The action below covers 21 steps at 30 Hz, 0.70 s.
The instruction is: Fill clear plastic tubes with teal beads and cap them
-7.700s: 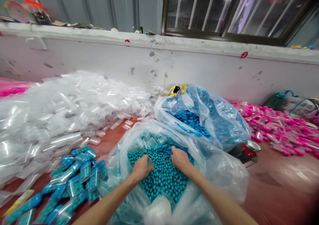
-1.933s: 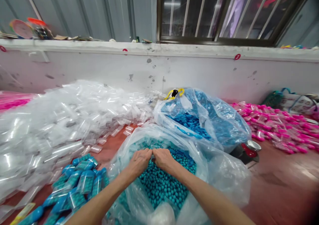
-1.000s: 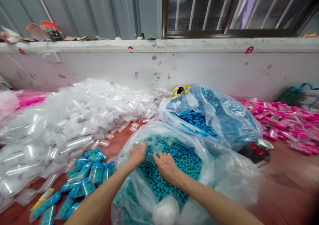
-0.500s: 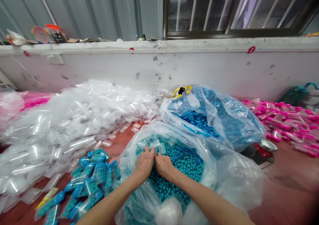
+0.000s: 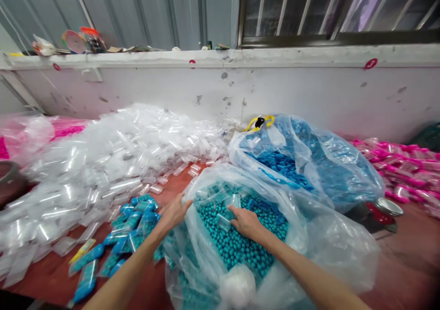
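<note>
My right hand [image 5: 246, 222] is over the teal beads [image 5: 237, 248] in a clear plastic bag [image 5: 202, 236]. Its fingers look apart, at a small clear plastic container [image 5: 224, 222] lying on the beads; a firm hold does not show. Another clear container [image 5: 234, 200] lies just beyond its fingertips. My left hand [image 5: 174, 213] is at the bag's left rim, fingers apart, with nothing visible in it. Whether it touches the rim I cannot tell. Below it lie several bead-filled containers with blue ends [image 5: 132, 227].
A big heap of clear empty containers [image 5: 113, 149] spreads across the left. Behind the beads stands a bag of blue plastic parts [image 5: 330, 172]. Pink-ended containers [image 5: 402, 168] are piled at right, near a red object with a silver top [image 5: 388, 207]. A white wall [image 5: 154, 85] closes off the back.
My hands, close together over the beads before, are now apart. The left moved leftward to the bag's rim; the right moved slightly right beside a clear container. The whole view has shifted.
</note>
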### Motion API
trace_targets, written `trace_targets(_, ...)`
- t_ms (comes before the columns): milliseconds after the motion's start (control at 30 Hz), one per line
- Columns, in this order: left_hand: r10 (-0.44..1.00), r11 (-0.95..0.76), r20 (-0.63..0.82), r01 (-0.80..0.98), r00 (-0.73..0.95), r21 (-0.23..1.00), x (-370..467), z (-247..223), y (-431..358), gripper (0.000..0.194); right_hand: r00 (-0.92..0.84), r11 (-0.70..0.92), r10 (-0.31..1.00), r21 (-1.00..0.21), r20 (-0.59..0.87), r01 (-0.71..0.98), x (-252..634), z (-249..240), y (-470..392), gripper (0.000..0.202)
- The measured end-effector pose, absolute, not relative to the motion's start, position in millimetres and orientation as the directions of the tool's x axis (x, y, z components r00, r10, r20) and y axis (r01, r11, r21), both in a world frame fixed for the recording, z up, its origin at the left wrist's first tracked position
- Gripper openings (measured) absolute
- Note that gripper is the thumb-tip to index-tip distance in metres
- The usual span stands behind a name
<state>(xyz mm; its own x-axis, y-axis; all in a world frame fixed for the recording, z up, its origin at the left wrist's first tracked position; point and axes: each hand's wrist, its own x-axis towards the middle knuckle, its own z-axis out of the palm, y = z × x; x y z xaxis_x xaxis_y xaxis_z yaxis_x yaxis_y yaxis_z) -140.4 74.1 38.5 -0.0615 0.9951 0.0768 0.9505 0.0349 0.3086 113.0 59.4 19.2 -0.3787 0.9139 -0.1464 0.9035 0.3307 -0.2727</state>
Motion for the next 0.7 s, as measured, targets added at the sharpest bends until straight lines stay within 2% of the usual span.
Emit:
trace_targets(67,1.0,-0.002,0.028,0.944,-0.007,0.33,-161.9,28.7,65.1,0.048,-0.375,0.318,0.91,-0.285,-0.175,0.904,113.4,18.7,58.8,0.05)
trace_targets(167,0.995,-0.032,0.097,0.951,0.002,0.308,-185.2,13.1,43.3,0.046,-0.374,0.309,0.906,-0.294,-0.197,0.904,112.9,16.3,58.5,0.051)
trace_targets(333,0.978,-0.087,0.191,0.996,0.085,-0.003,-212.2,-8.1,9.2,0.033,-0.394,0.332,0.9,-0.29,-0.186,0.897,111.5,11.9,58.2,0.049)
trace_targets(500,0.983,0.02,0.183,0.987,0.009,-0.16,-228.8,-2.1,-6.0,0.033,-0.393,0.339,0.899,-0.264,-0.191,0.903,111.4,11.3,57.5,0.049)
trace_targets(567,0.978,0.071,0.207,0.98,-0.032,-0.187,-230.4,1.7,-9.8,0.033,-0.396,0.342,0.898,-0.264,-0.19,0.902,111.7,11.4,57.0,0.049)
trace_targets(700,0.961,0.049,0.275,0.99,-0.011,-0.134,-222.3,-10.1,-23.2,0.036,-0.4,0.347,0.897,-0.263,-0.187,0.9,112.1,10.0,56.2,0.05)
